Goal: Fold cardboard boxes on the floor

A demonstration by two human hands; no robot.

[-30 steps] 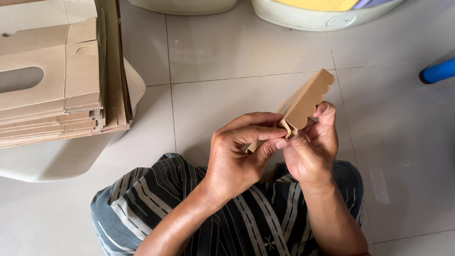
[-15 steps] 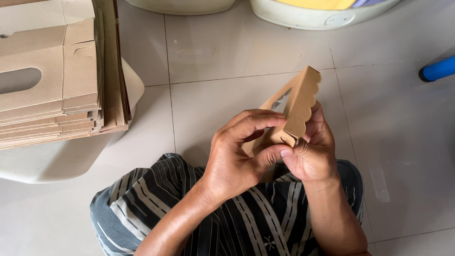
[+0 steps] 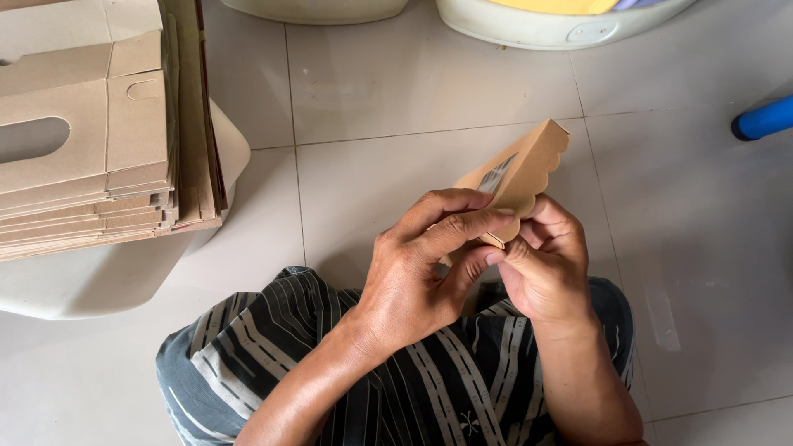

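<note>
Both my hands hold a small brown cardboard box piece (image 3: 522,175) with a scalloped edge and a clear window, above my lap. My left hand (image 3: 425,260) wraps its fingers over the lower end of the cardboard. My right hand (image 3: 545,260) pinches the same end from the right side, thumb against the card. The scalloped end points up and away from me, to the right.
A stack of flat brown cardboard blanks (image 3: 91,136) rests on a white tub (image 3: 107,277) at the left. White basins (image 3: 545,25) stand at the far edge of the tiled floor. A blue object (image 3: 764,120) lies at the right. My striped garment (image 3: 429,372) covers my lap.
The cardboard piece has turned in my hands, first edge-on, now showing its windowed face with the scalloped flap folded. Both hands stayed above my lap.
</note>
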